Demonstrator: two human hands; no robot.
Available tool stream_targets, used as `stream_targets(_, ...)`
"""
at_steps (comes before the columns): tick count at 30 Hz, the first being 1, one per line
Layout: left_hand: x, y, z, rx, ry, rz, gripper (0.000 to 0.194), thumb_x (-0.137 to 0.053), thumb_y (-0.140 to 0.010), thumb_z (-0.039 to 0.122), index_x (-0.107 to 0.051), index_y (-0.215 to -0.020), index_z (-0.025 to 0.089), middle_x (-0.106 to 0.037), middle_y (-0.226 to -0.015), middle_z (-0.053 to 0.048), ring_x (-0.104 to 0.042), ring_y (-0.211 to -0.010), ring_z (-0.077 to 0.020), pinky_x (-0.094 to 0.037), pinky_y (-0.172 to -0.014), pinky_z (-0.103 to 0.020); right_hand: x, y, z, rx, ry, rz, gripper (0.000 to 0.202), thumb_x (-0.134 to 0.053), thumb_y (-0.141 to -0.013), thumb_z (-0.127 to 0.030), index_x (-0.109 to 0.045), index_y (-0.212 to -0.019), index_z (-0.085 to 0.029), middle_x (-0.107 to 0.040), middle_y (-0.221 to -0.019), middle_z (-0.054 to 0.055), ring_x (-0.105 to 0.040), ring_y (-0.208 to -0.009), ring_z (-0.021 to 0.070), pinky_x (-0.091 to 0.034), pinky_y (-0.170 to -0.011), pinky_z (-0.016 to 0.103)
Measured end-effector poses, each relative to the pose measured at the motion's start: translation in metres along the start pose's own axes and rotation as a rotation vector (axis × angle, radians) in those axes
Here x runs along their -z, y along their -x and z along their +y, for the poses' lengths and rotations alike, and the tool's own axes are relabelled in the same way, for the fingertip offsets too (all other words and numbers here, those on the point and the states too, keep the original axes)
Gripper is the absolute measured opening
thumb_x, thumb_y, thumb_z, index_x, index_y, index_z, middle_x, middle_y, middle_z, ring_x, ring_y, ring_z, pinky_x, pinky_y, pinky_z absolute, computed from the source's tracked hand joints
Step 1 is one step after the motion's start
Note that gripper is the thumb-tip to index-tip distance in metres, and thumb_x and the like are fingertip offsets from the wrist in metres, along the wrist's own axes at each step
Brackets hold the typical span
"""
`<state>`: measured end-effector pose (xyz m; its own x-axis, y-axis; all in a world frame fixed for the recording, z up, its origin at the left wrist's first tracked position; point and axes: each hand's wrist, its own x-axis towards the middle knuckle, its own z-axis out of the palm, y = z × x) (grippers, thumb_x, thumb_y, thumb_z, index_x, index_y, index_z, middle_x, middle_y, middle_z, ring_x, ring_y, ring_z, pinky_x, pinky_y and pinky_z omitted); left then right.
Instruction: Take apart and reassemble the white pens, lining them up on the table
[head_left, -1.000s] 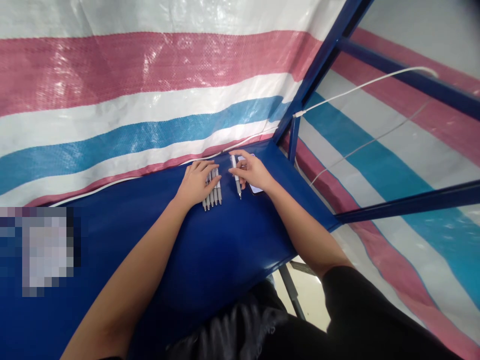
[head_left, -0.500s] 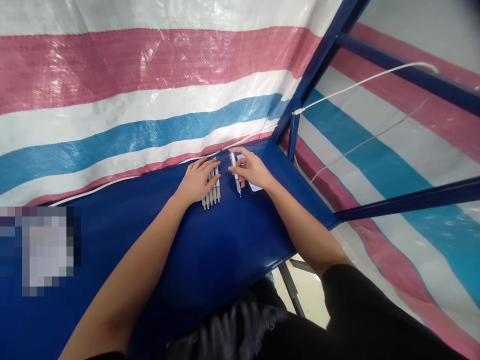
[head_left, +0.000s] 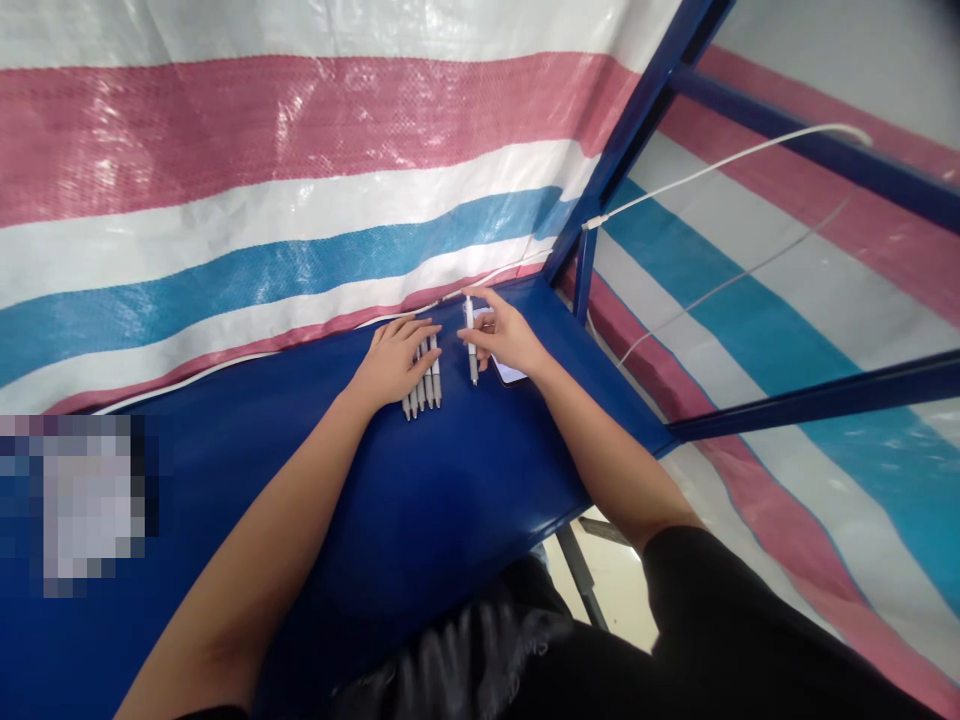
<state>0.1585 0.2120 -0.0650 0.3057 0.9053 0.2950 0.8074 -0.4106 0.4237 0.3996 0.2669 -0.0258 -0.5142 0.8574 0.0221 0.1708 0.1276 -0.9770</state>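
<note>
Several pens [head_left: 429, 388] with grey grips lie side by side on the blue table [head_left: 420, 510], their tips toward me. My left hand [head_left: 397, 362] rests over their upper parts, fingers spread and thumb along the right side of the row. To the right, my right hand [head_left: 508, 335] holds one white and grey pen [head_left: 472, 350] between thumb and fingers, nearly upright in the view, with its tip toward me. Partly hidden beneath that hand lies a phone [head_left: 511, 374] with a lit screen.
A striped plastic sheet [head_left: 315, 230] hangs behind the table, with a white cable [head_left: 195, 378] along its foot. Blue metal frame bars [head_left: 810, 400] stand at the right, where another white cable [head_left: 720, 163] hangs. A pixelated patch [head_left: 94, 500] covers something at left.
The pen in my right hand has turned a little more upright, its tip shifting slightly left and away from me. My left hand and the row of pens have barely moved.
</note>
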Motion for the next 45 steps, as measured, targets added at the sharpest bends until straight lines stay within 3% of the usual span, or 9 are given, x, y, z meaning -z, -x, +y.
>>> stream_targets(3, 0.000, 0.001, 0.000, -0.006, -0.009, -0.005, 0.051, -0.051, -0.109, 0.049, -0.064, -0.154, 0.026, -0.063, -0.162, -0.011, -0.048, -0.156, -0.0371, -0.036, -0.129, -0.064, 0.000, 0.000, 0.001, 0.005, 0.013, -0.009, 0.057, -0.078, -0.089, -0.029, -0.053, -0.141, -0.025, -0.051, -0.075, -0.008, -0.057, -0.050, 0.0116, -0.055, -0.044, 0.026)
stream_targets(9, -0.001, 0.000, -0.001, -0.015, -0.007, -0.003, 0.051, -0.051, -0.109, 0.048, -0.064, -0.154, 0.027, -0.065, -0.161, -0.010, -0.049, -0.155, -0.0370, -0.036, -0.128, -0.063, 0.000, 0.004, -0.004, 0.001, 0.020, -0.038, 0.054, -0.076, -0.091, -0.026, -0.054, -0.141, -0.027, -0.051, -0.074, -0.008, -0.057, -0.050, 0.0127, -0.057, -0.043, 0.027)
stream_targets(16, -0.001, 0.000, -0.002, -0.022, 0.023, 0.008, 0.046, -0.053, -0.109, 0.046, -0.065, -0.148, 0.026, -0.068, -0.156, -0.011, -0.051, -0.154, -0.0360, -0.037, -0.128, -0.062, 0.003, 0.002, 0.001, 0.014, 0.015, -0.002, 0.081, -0.078, -0.090, -0.027, -0.040, -0.162, -0.030, -0.054, -0.077, -0.008, -0.064, -0.055, 0.0151, -0.063, -0.050, 0.031)
stream_targets(23, -0.003, -0.001, -0.003, -0.036, 0.025, 0.027, 0.044, -0.051, -0.111, 0.043, -0.064, -0.147, 0.021, -0.066, -0.155, -0.015, -0.053, -0.152, -0.0350, -0.039, -0.127, -0.058, 0.003, -0.003, 0.008, 0.036, 0.014, 0.034, 0.055, -0.076, -0.091, -0.028, -0.054, -0.141, -0.027, -0.056, -0.075, -0.009, -0.062, -0.051, 0.0132, -0.060, -0.046, 0.028)
stream_targets(29, -0.002, 0.001, -0.002, -0.053, 0.048, 0.058, 0.042, -0.053, -0.110, 0.042, -0.063, -0.146, 0.022, -0.066, -0.151, -0.017, -0.055, -0.149, -0.0358, -0.041, -0.125, -0.059, 0.001, -0.002, 0.009, 0.028, 0.027, 0.021, 0.058, -0.076, -0.089, -0.026, -0.055, -0.144, -0.024, -0.053, -0.070, -0.010, -0.060, -0.047, 0.0135, -0.056, -0.041, 0.028)
stream_targets(32, 0.000, 0.001, 0.000, -0.080, 0.101, 0.112, 0.039, -0.058, -0.109, 0.040, -0.064, -0.143, 0.023, -0.067, -0.149, -0.016, -0.058, -0.146, -0.0354, -0.042, -0.124, -0.058, 0.001, -0.002, 0.009, 0.038, 0.020, 0.028, 0.073, -0.078, -0.089, -0.027, -0.048, -0.155, -0.026, -0.056, -0.070, -0.009, -0.062, -0.049, 0.0150, -0.057, -0.042, 0.029)
stream_targets(36, 0.001, -0.001, 0.002, -0.114, 0.297, 0.261, 0.036, -0.071, -0.100, 0.035, -0.069, -0.134, 0.024, -0.072, -0.141, -0.013, -0.067, -0.133, -0.0317, -0.049, -0.118, -0.053, 0.001, -0.002, 0.009, 0.058, -0.002, 0.039, 0.067, -0.080, -0.089, -0.028, -0.050, -0.149, -0.028, -0.057, -0.071, -0.010, -0.063, -0.048, 0.0147, -0.057, -0.043, 0.029)
stream_targets(41, -0.005, -0.009, 0.003, 0.099, 0.788, 0.384, 0.039, -0.083, -0.088, 0.028, -0.072, -0.126, 0.024, -0.077, -0.101, -0.005, -0.072, -0.085, -0.0181, -0.056, -0.076, -0.031, -0.001, 0.000, 0.007, 0.048, -0.016, 0.029, 0.051, -0.077, -0.089, -0.028, -0.055, -0.134, -0.027, -0.054, -0.067, -0.012, -0.060, -0.045, 0.0132, -0.053, -0.040, 0.027)
stream_targets(45, -0.003, -0.013, 0.006, 0.185, 1.103, 0.417, 0.039, -0.090, -0.078, 0.020, -0.078, -0.115, 0.024, -0.077, -0.108, -0.004, -0.069, -0.086, -0.0146, -0.056, -0.076, -0.028, 0.000, 0.002, 0.006, 0.020, 0.036, -0.003, 0.049, -0.077, -0.089, -0.027, -0.057, -0.134, -0.026, -0.057, -0.069, -0.011, -0.059, -0.044, 0.0130, -0.050, -0.040, 0.027)
